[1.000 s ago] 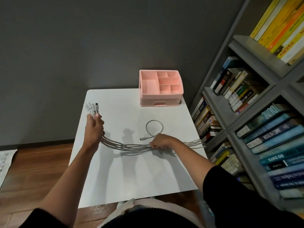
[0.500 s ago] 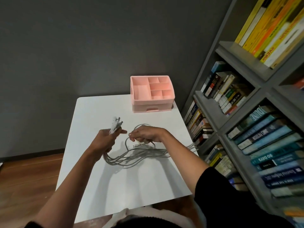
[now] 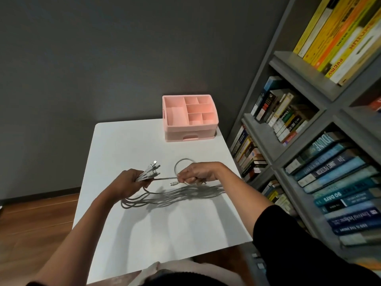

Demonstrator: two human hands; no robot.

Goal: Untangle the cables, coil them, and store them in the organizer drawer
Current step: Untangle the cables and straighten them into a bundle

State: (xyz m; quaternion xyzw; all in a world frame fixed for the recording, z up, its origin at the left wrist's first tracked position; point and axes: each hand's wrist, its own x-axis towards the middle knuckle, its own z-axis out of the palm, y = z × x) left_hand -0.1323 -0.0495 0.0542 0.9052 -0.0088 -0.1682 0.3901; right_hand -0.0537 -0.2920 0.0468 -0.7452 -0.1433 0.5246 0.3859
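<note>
Several grey cables (image 3: 177, 195) lie in a loose bundle across the white table (image 3: 160, 223), trailing off its right edge. My left hand (image 3: 127, 183) grips their plug ends (image 3: 152, 169), which fan up and to the right above my fist. My right hand (image 3: 196, 173) pinches one cable, stretched taut between both hands; a loose plug lies just under it and a cable loop (image 3: 182, 162) curves behind it. The pink organizer (image 3: 190, 130) stands at the table's far right, its top compartments empty and its drawer closed.
A grey bookshelf (image 3: 309, 153) packed with books runs along the right, close to the table's edge. A dark wall is behind the table. Wooden floor (image 3: 31, 223) shows at the left.
My hands have moved apart again, drawing one cable taut between them. The bundle has spread out flatter on the table. The camera tilted slightly.
</note>
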